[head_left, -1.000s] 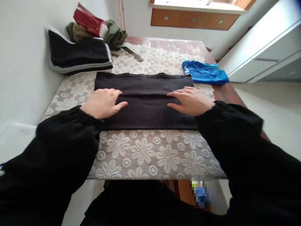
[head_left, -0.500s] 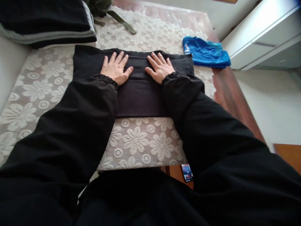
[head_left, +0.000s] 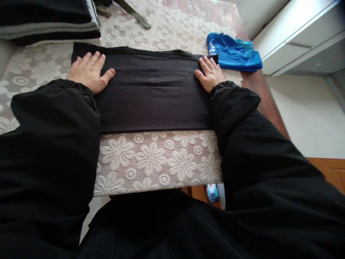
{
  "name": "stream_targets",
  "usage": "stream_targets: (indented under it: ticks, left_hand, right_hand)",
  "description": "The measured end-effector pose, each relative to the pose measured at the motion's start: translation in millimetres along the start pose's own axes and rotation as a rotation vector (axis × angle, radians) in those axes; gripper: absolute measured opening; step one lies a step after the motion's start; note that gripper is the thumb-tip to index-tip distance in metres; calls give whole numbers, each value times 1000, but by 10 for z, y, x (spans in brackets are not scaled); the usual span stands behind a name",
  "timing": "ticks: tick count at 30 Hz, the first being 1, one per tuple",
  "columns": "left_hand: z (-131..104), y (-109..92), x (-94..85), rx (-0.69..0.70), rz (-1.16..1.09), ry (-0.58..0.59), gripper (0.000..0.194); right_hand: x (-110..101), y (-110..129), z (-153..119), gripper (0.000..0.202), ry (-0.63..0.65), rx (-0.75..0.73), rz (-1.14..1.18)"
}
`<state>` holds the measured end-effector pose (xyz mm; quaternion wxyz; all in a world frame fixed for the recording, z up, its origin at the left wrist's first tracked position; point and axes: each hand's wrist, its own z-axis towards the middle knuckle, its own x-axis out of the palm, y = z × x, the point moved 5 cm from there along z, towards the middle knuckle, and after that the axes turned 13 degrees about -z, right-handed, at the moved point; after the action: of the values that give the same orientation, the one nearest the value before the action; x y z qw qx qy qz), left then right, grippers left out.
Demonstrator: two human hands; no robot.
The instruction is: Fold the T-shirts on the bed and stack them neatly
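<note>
A black garment (head_left: 151, 93), folded into a long rectangle, lies flat on the table with slight creases across its middle. My left hand (head_left: 90, 72) rests flat near its left end, fingers spread and thumb out. Near the right end, my right hand (head_left: 211, 73) lies palm down, thumb apart from the fingers. Neither hand grasps anything. My sleeves cover parts of both ends, and the garment's exact kind cannot be made out.
A floral lace cloth (head_left: 151, 158) covers the table. Folded blue clothing (head_left: 234, 52) lies just beyond my right hand. Dark and grey folded fabrics (head_left: 48, 27) are stacked at the back left, near an olive strap (head_left: 134, 14). A white cabinet (head_left: 299, 39) stands at the right.
My hands have slid apart from the garment's middle, the left one leftward and the right one rightward to its ends. The garment stays flat; the view has shifted slightly.
</note>
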<state>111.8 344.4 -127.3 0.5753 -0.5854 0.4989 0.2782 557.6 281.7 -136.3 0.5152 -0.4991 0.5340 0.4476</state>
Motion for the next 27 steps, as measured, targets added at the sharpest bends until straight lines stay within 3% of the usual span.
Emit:
stream_targets:
  ticks: [5, 11, 19, 27]
  left_hand:
    - [-33, 90, -58, 14, 26, 6, 149]
    - [-107, 69, -94, -78, 41, -51, 146]
    - [-50, 223, -132, -57, 103, -15, 141]
    - [-89, 224, -173, -52, -98, -193, 113]
  right_hand:
    - [-22, 23, -19, 66, 10, -11, 10]
    - [-27, 19, -14, 66, 14, -1, -7]
    - [-8, 6, -26, 67, 26, -31, 12]
    - [28, -46, 55, 73, 64, -4, -32]
